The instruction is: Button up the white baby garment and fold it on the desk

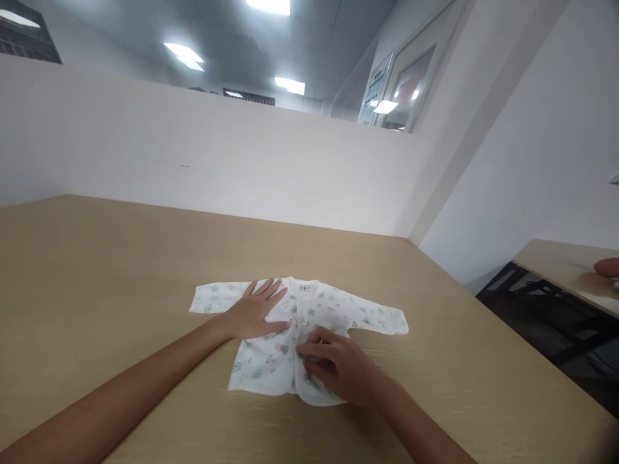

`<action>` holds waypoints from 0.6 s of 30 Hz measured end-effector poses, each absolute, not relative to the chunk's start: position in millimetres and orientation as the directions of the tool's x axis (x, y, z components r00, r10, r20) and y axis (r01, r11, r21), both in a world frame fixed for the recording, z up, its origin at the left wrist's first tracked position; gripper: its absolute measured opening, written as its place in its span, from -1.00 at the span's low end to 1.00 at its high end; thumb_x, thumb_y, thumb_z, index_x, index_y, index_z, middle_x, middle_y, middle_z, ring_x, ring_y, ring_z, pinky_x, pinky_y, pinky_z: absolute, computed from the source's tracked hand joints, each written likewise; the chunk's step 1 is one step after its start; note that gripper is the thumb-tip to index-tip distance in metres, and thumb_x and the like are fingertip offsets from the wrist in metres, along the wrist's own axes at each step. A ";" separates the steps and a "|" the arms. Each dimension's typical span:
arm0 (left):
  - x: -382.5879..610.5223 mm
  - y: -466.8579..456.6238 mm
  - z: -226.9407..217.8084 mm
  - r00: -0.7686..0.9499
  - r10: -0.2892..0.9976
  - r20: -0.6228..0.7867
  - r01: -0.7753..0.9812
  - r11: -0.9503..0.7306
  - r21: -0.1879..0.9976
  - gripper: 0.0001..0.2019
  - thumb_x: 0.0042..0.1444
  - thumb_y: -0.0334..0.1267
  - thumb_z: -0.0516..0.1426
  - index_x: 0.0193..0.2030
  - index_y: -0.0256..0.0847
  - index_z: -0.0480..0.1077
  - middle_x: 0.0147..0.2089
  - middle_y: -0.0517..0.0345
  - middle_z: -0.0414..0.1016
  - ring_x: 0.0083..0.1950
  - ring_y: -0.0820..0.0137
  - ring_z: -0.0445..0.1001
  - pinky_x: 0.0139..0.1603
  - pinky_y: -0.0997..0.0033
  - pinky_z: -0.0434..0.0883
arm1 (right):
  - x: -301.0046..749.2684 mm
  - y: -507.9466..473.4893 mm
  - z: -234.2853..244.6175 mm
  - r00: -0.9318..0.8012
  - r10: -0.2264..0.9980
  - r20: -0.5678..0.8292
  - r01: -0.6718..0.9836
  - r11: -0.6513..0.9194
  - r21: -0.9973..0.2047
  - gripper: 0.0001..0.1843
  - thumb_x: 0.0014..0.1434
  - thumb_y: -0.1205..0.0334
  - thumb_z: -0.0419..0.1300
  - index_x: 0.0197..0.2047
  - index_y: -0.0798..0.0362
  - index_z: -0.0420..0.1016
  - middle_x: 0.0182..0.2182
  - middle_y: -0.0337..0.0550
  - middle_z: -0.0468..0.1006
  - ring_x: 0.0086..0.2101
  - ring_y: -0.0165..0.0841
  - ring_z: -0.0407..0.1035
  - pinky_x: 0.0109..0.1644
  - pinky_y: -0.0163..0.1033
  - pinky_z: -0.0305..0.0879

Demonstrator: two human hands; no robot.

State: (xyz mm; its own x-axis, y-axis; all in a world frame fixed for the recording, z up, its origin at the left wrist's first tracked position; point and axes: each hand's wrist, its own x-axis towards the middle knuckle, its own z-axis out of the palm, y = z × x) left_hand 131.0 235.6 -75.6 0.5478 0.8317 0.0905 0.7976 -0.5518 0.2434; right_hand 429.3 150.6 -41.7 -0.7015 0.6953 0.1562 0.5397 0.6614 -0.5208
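A small white baby shirt (264, 367) with a print of little green and grey figures lies spread on the table, both long sleeves stretched out sideways. Its front opening runs down the middle, and the neck with a small label faces away from me. My left hand (256, 312) rests flat on the left chest of the shirt, fingers spread. Over the right front panel, my right hand (333, 361) has its fingers bent and pinched at the edge of the front opening. What lies between those fingertips is partly hidden, but they appear to grip the shirt's edge.
The wooden table (120, 258) reaches back to a low white partition (242, 161). A white wall (522, 148) rises at the right. Beyond the table's right edge stands another table (565, 264) with dark legs, where part of another person's hand (607, 267) shows.
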 end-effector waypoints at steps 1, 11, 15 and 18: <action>131.1 235.9 -75.0 0.545 0.834 0.088 0.797 -0.548 0.254 -0.07 0.29 0.49 -0.12 0.63 0.00 -0.14 0.66 0.12 -0.30 0.67 0.07 -0.29 0.62 -0.10 -0.35 | 429.8 151.0 -41.9 -0.700 0.697 0.159 0.535 0.658 -0.530 -0.68 0.45 0.21 0.17 0.21 -0.19 0.56 -0.01 -0.20 0.48 -0.23 -0.41 0.39 -0.12 -0.32 0.32; 119.2 260.8 -85.4 0.231 0.957 0.173 0.900 -0.278 0.337 -0.30 0.44 0.24 -0.22 0.53 -0.08 0.17 0.58 -0.05 0.08 0.60 0.02 0.00 0.54 -0.18 -0.03 | 430.3 143.4 -38.4 -0.663 0.739 0.120 0.571 0.602 -0.559 -0.55 0.31 0.17 0.33 0.25 -0.24 0.55 0.01 -0.21 0.52 -0.08 -0.30 0.45 0.06 -0.22 0.34; 97.4 274.1 -83.4 0.171 0.951 0.258 0.903 -0.256 0.346 -0.40 0.36 0.20 -0.07 0.36 -0.07 0.36 0.37 -0.06 0.40 0.40 0.02 0.31 0.39 -0.05 0.18 | 431.1 145.8 -33.0 -0.651 0.750 0.116 0.479 0.526 -0.703 -0.66 0.25 0.21 0.34 0.09 -0.14 0.66 -0.10 -0.20 0.57 -0.22 -0.36 0.47 -0.13 -0.31 0.38; 89.0 278.2 -75.3 0.175 0.957 0.231 0.870 -0.261 0.418 -0.52 0.26 0.20 0.07 0.07 -0.08 0.51 0.08 0.01 0.58 0.14 0.10 0.48 0.17 0.17 0.30 | 445.0 166.2 -29.9 -0.537 0.821 0.193 0.373 0.437 -0.818 -0.79 0.33 0.10 0.26 -0.09 -0.04 0.70 -0.18 -0.16 0.61 -0.23 -0.33 0.50 -0.22 -0.33 0.37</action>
State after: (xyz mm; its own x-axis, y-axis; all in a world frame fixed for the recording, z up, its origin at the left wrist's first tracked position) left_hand 89.0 278.2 -75.3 0.1755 0.9570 0.2311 0.8703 -0.2605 0.4179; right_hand 445.0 166.2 -29.9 -0.5370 0.8211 0.1932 0.3733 0.4367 -0.8185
